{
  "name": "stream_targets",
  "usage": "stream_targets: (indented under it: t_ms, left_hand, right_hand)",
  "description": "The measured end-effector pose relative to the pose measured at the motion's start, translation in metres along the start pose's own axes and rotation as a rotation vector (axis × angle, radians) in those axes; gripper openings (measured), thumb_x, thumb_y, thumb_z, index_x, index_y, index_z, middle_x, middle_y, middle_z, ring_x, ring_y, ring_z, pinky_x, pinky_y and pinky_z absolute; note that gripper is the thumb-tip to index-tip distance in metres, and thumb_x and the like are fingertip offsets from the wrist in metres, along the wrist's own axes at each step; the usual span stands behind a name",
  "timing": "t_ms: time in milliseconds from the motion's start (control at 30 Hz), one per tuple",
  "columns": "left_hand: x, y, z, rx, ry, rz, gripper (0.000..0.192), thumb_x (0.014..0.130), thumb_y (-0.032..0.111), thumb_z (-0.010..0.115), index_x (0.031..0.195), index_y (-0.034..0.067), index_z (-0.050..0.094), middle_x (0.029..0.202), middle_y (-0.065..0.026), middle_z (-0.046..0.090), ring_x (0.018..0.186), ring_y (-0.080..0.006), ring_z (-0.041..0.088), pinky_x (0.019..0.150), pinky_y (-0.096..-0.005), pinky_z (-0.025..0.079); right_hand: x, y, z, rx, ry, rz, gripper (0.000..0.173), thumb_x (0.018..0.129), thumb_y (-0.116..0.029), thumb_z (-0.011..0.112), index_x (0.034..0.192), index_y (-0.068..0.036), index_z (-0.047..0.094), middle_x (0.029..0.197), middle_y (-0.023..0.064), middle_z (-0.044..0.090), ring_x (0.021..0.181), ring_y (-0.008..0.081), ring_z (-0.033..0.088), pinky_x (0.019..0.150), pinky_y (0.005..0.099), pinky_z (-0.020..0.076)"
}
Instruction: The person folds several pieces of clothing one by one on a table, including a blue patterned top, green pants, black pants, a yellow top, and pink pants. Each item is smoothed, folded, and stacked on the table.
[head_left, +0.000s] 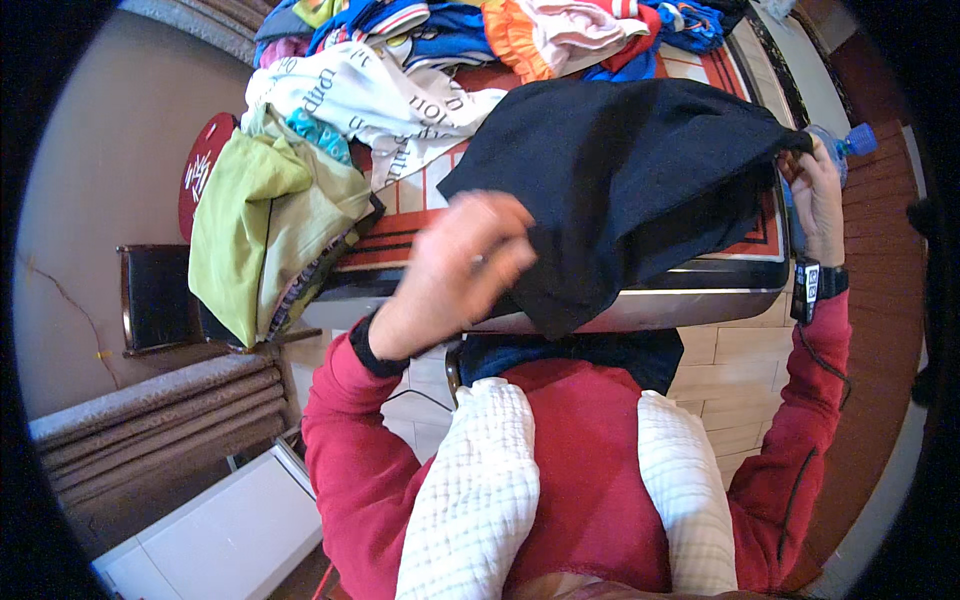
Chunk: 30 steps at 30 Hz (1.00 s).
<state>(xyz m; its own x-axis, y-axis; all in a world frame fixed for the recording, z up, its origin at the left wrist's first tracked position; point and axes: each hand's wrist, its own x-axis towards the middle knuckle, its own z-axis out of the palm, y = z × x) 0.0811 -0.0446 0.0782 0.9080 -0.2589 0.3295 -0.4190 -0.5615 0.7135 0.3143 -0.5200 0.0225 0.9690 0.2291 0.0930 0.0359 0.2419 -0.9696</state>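
A black cloth garment (622, 180) lies spread over the near part of the table, one corner hanging past the front edge. At its far right end, my right hand (816, 191) pinches a bunched bit of the fabric. My left hand (469, 262), blurred by motion, is over the garment's left edge with its fingers curled. Whether cloth is between those fingers cannot be made out. Left of that hand, a lime-green garment (240, 225) drapes over the table's corner. Behind it is a white cloth with black lettering (337, 97).
Mixed clothes (442, 37) are heaped along the table's far side. A clear plastic bottle with a blue cap (860, 140) stands close by my right hand. The table (697, 300) has a rounded front corner. A dark chair (161, 296) and a red round object (201, 176) are at left.
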Motion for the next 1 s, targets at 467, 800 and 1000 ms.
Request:
stream_targets:
  t_ms: [467, 800, 1000]
  left_hand:
    - [-0.037, -0.036, 0.001, 0.207, -0.019, -0.258, 0.041, 0.082, 0.019, 0.080, 0.117, 0.006, 0.064, 0.102, -0.0094, 0.060, 0.103, -0.0303, 0.057, 0.092, -0.0440, 0.038]
    - [-0.023, -0.008, 0.024, 0.289, 0.136, -0.142, 0.090, 0.076, -0.008, 0.070, 0.158, 0.015, 0.042, 0.121, -0.0169, 0.057, 0.107, -0.0352, 0.057, 0.102, -0.0472, 0.039]
    - [-0.015, -0.013, 0.023, 0.123, -0.002, -0.062, 0.067, 0.084, -0.014, 0.059, 0.148, 0.001, 0.049, 0.149, -0.0240, 0.052, 0.146, -0.0414, 0.044, 0.122, -0.0459, 0.032]
  right_hand:
    - [-0.100, -0.032, 0.143, -0.778, 0.258, -0.694, 0.016, 0.096, -0.011, 0.067, 0.108, -0.001, 0.066, 0.113, 0.0108, 0.067, 0.103, 0.0224, 0.061, 0.091, 0.0323, 0.0486]
    - [-0.109, 0.042, 0.317, -0.795, -0.375, -0.359, 0.058, 0.079, -0.011, 0.084, 0.127, 0.000, 0.053, 0.096, 0.0159, 0.065, 0.086, 0.0303, 0.068, 0.077, 0.0380, 0.0578]
    - [-0.101, 0.050, 0.307, -0.822, -0.336, -0.240, 0.036, 0.087, -0.016, 0.078, 0.114, -0.002, 0.060, 0.095, 0.0184, 0.067, 0.077, 0.0317, 0.069, 0.070, 0.0413, 0.0567]
